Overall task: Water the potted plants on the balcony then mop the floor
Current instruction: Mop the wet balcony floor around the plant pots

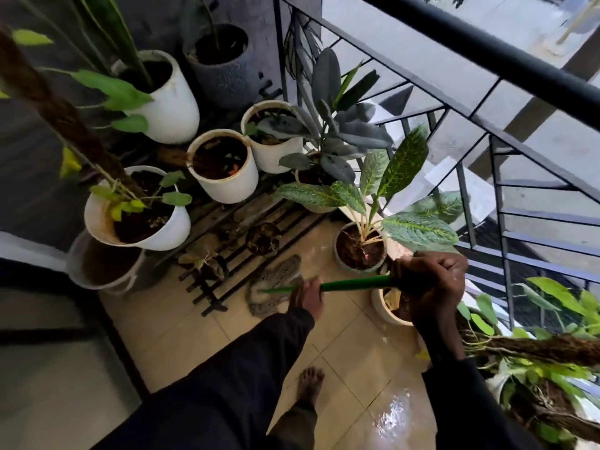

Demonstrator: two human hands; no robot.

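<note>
While the left hand (306,295) grips the green mop handle (357,283) low and the right hand (428,280) its top, the mop head (274,282) sits on wet floor tiles (350,362) by the plant rack (211,295); short strokes would spare the pots (227,186).

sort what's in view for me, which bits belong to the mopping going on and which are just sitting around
Mopping:
green mop handle, held by left hand and right hand
mop head
wet tiled floor

Sitting around:
white pot and its neighbours
black slatted rack
railing
</note>
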